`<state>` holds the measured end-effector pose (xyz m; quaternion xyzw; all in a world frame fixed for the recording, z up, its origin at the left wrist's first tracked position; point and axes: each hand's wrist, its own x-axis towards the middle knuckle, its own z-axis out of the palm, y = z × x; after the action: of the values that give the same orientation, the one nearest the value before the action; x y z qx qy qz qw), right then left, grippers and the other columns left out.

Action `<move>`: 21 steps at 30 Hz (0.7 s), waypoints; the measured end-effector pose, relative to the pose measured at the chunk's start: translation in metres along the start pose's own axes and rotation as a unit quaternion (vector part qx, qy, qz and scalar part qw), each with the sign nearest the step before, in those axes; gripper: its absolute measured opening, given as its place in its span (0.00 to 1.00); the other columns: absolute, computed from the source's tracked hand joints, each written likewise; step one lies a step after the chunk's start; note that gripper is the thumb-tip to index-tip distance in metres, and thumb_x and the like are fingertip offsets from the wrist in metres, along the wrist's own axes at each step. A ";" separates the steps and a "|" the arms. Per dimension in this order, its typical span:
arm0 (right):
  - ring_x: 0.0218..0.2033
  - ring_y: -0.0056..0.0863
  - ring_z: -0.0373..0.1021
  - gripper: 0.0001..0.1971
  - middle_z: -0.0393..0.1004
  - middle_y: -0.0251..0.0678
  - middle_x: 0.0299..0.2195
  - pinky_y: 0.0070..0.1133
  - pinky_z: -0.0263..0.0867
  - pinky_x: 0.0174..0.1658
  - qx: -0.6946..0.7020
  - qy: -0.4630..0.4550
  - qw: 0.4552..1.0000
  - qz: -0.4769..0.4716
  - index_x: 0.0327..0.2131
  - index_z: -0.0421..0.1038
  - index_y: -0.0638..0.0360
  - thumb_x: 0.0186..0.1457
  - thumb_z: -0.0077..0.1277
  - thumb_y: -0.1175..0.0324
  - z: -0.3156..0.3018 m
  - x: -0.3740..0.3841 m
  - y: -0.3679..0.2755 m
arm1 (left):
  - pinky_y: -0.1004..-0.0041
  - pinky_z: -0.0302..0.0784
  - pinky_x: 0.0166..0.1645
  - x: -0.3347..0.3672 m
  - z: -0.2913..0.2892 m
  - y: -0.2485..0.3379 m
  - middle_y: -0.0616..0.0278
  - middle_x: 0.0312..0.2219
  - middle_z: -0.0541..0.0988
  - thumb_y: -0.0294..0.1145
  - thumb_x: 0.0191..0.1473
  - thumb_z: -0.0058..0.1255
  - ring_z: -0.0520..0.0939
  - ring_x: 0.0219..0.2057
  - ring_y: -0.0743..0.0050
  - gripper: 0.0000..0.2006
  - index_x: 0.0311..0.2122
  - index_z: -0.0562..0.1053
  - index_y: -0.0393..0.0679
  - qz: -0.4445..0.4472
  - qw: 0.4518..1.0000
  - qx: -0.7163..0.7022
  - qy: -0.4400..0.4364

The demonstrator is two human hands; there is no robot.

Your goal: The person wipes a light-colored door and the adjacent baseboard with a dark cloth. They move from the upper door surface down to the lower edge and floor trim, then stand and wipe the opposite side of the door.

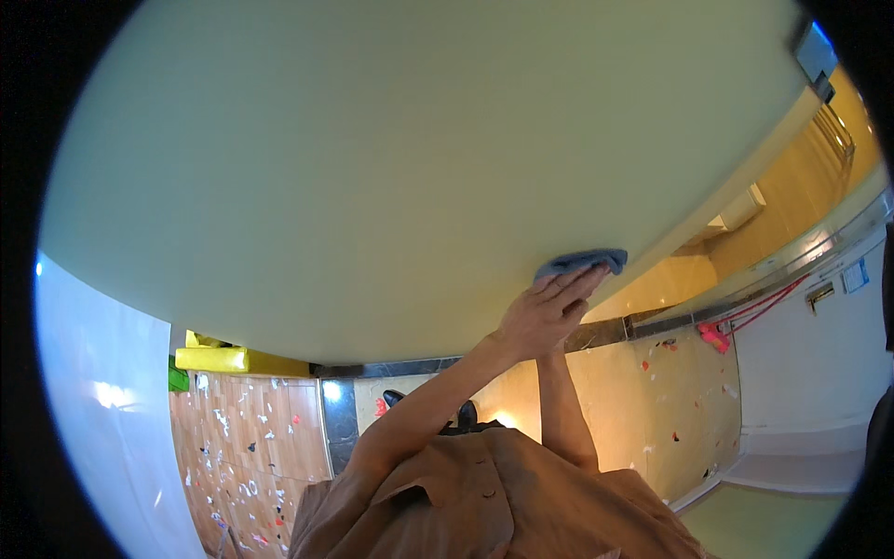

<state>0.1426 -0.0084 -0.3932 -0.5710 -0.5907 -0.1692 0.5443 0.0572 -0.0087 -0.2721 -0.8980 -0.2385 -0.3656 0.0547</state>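
My left hand (549, 312) presses a folded blue-grey cloth (582, 262) against a broad pale wall (372, 186), close to the wall's right-hand edge. Its fingers lie over the cloth, pointing up and to the right. My right forearm (565, 410) rises from below and meets the left wrist. The right hand is mostly hidden behind the left one, so its fingers cannot be made out.
Paper scraps litter the wooden floor (270, 447) at left and the tan floor (633, 410) at right. A yellow padded block (228, 361) stands at lower left. Beyond the wall's edge, a pink item with red cords (715, 337) hangs beside a white door (819, 354).
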 end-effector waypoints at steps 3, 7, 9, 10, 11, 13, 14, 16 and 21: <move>0.70 0.43 0.40 0.29 0.51 0.33 0.67 0.51 0.36 0.67 0.009 -0.012 1.000 0.027 0.65 0.54 0.47 0.63 0.42 0.53 -0.002 -0.026 -0.008 | 0.62 0.62 0.61 -0.014 0.008 0.002 0.59 0.65 0.61 0.36 0.52 0.51 0.66 0.61 0.62 0.13 0.40 0.78 0.42 0.006 0.999 -0.011 -0.049; 0.71 0.44 0.39 0.29 0.50 0.33 0.67 0.52 0.36 0.67 0.032 -0.032 0.999 0.016 0.66 0.53 0.46 0.64 0.42 0.52 0.007 -0.040 -0.027 | 0.60 0.59 0.63 -0.046 -0.002 -0.003 0.59 0.65 0.61 0.39 0.50 0.53 0.64 0.63 0.61 0.11 0.36 0.77 0.45 -0.026 0.998 -0.052 -0.039; 0.71 0.44 0.38 0.30 0.49 0.33 0.67 0.52 0.36 0.67 0.044 -0.041 0.998 -0.003 0.66 0.52 0.46 0.64 0.41 0.52 0.017 -0.042 -0.042 | 0.59 0.59 0.64 -0.061 -0.010 -0.008 0.58 0.64 0.62 0.39 0.50 0.55 0.64 0.63 0.59 0.11 0.36 0.78 0.47 -0.045 0.998 -0.048 -0.023; 0.71 0.44 0.38 0.30 0.49 0.33 0.68 0.52 0.36 0.67 0.052 -0.047 0.997 -0.011 0.67 0.52 0.46 0.64 0.41 0.52 0.018 -0.043 -0.048 | 0.58 0.59 0.63 -0.071 -0.015 -0.011 0.57 0.63 0.63 0.39 0.49 0.56 0.65 0.62 0.58 0.11 0.36 0.78 0.47 -0.059 0.997 -0.040 -0.016; 0.71 0.44 0.38 0.30 0.49 0.33 0.68 0.53 0.36 0.67 0.058 -0.051 0.997 -0.027 0.67 0.52 0.46 0.64 0.41 0.52 0.021 -0.042 -0.055 | 0.57 0.60 0.63 -0.082 -0.020 -0.014 0.57 0.63 0.64 0.39 0.48 0.57 0.65 0.62 0.57 0.11 0.36 0.78 0.48 -0.073 0.997 -0.032 -0.010; 0.71 0.44 0.38 0.30 0.48 0.33 0.68 0.53 0.36 0.67 0.060 -0.056 0.995 -0.065 0.67 0.51 0.46 0.65 0.41 0.52 0.028 -0.039 -0.069 | 0.57 0.64 0.60 -0.096 -0.036 -0.018 0.58 0.61 0.66 0.37 0.45 0.59 0.68 0.60 0.56 0.12 0.37 0.77 0.47 -0.118 0.990 -0.038 0.063; 0.71 0.44 0.37 0.30 0.48 0.33 0.68 0.53 0.36 0.67 0.060 -0.055 0.993 -0.088 0.67 0.51 0.46 0.65 0.41 0.52 0.036 -0.036 -0.076 | 0.57 0.66 0.59 -0.104 -0.044 -0.020 0.58 0.60 0.67 0.35 0.44 0.60 0.70 0.59 0.56 0.13 0.37 0.77 0.46 -0.140 0.984 -0.041 0.100; 0.71 0.44 0.37 0.30 0.47 0.33 0.68 0.54 0.36 0.67 0.065 -0.043 0.987 -0.142 0.68 0.50 0.46 0.65 0.40 0.51 0.056 -0.035 -0.096 | 0.53 0.68 0.58 -0.126 -0.056 -0.020 0.51 0.60 0.66 0.33 0.43 0.63 0.69 0.59 0.44 0.15 0.38 0.77 0.46 -0.192 0.973 -0.004 0.130; 0.70 0.40 0.44 0.29 0.54 0.32 0.65 0.51 0.37 0.65 0.026 -0.103 0.954 -0.279 0.63 0.58 0.47 0.60 0.45 0.53 0.088 -0.044 -0.155 | 0.51 0.67 0.59 -0.158 -0.075 -0.026 0.41 0.61 0.62 0.29 0.45 0.63 0.66 0.60 0.33 0.16 0.41 0.76 0.42 -0.313 0.918 0.047 0.240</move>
<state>-0.0407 -0.0023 -0.3957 -0.3833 -0.7839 -0.2386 0.4262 -0.1000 -0.0676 -0.3275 -0.6593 -0.5042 -0.5566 0.0355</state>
